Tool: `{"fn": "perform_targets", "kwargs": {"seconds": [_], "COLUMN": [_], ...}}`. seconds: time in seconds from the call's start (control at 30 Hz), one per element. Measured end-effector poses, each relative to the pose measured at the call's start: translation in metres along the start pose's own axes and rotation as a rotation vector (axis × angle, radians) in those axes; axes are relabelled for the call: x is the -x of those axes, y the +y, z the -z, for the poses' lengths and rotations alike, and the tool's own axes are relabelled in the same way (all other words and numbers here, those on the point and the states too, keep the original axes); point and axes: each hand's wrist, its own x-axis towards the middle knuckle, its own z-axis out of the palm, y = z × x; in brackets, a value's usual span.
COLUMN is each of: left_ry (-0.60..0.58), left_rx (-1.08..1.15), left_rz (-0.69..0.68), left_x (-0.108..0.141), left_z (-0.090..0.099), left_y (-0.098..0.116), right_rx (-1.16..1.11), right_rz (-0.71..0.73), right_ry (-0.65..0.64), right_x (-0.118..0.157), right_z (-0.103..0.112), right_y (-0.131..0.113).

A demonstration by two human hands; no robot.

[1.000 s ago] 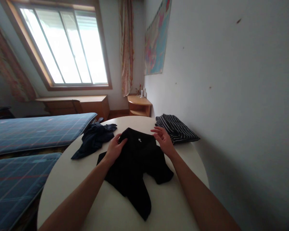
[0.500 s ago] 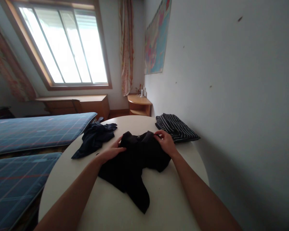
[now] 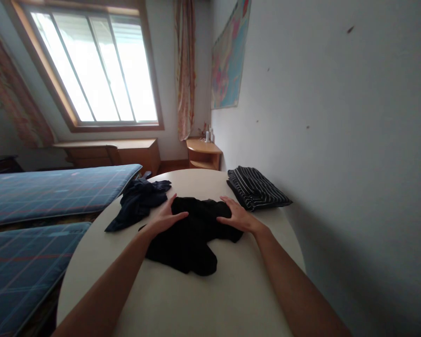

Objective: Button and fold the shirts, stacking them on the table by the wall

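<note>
Black garment [image 3: 196,238] lies bunched on the pale round desk [image 3: 185,304]; this is the landmark for all places below. Over the past second its near end draws back toward the far edge, so the lobe of cloth that pointed at the wearer is now short and blunt. The white label, seen a second ago, is out of sight. Judgement: the garment is more compact, yet rumpled and uneven, so the handling looks unfinished.

Left hand [image 3: 163,220] at the garment's far left corner, right hand [image 3: 241,219] at its far right — each grip wide, thumb parted from fingers over the cloth. The right was pinching the edge half a second ago. Whether any fold is caught beneath, cannot tell.

Left of the garment and a little beyond: a crumpled dark blue cloth [image 3: 136,201], apart from it. Right and beyond: a folded striped cloth [image 3: 259,187], just behind the right hand — it could crowd that side. Well left, plaid mattresses [image 3: 56,189]; well right, bare wall [image 3: 344,187]. Nothing visible blocks the near side.
</note>
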Motion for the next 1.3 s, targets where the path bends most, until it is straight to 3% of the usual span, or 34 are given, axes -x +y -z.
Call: {"fn": "perform_targets", "kwargs": {"seconds": [0.13, 0.27, 0.33, 0.43, 0.5, 0.57, 0.63, 0.7, 0.8, 0.87, 0.97, 1.1, 1.2, 1.3], "left_ry": [-0.021, -0.078, 0.045, 0.346, 0.440, 0.480, 0.483, 0.343, -0.106, -0.338, -0.537, -0.647, -0.621, -0.589], "left_rx": [-0.392, -0.415, -0.381, -0.353, -0.352, -0.396, -0.483, -0.543, -0.549, -0.543, -0.539, -0.623, -0.728, -0.692], "left_rz": [-0.133, -0.241, -0.244, -0.222, -0.202, -0.213, -0.272, -0.314, -0.343, -0.353, -0.282, -0.191, -0.191, -0.253], "left_x": [0.009, 0.009, 0.005, -0.002, -0.005, -0.006, -0.003, 0.004, 0.017, 0.025, 0.031, 0.035, 0.036, 0.035], "left_z": [0.000, 0.004, 0.009, 0.021, 0.027, 0.028, 0.025, 0.019, 0.011, 0.009, 0.009, 0.006, 0.001, 0.002], "left_y": [-0.002, 0.006, 0.013, 0.019, 0.017, 0.015, 0.017, 0.023, 0.033, 0.037, 0.039, 0.039, 0.040, 0.039], "right_rx": [0.026, 0.054, 0.074, 0.022, -0.067, -0.154, -0.158, -0.092, -0.001, 0.041, 0.122, 0.194, 0.167, 0.134], "right_rz": [-0.143, -0.224, -0.197, -0.163, -0.102, -0.006, 0.081, 0.139, 0.178, 0.180, 0.172, 0.180, 0.213, 0.192], "right_ry": [-0.054, -0.093, 0.024, 0.341, 0.482, 0.499, 0.436, 0.318, 0.108, 0.015, -0.042, -0.006, 0.058, 0.176], "right_x": [0.005, 0.005, 0.002, -0.003, -0.007, -0.009, -0.009, -0.006, -0.001, 0.001, 0.001, -0.003, -0.006, -0.007], "right_z": [0.012, 0.025, 0.027, 0.024, 0.018, 0.011, 0.006, 0.004, 0.005, 0.004, -0.001, -0.007, -0.003, 0.005], "right_y": [0.003, 0.000, -0.003, -0.004, -0.003, -0.001, -0.001, -0.003, -0.008, -0.011, -0.010, -0.006, -0.004, -0.004]}}
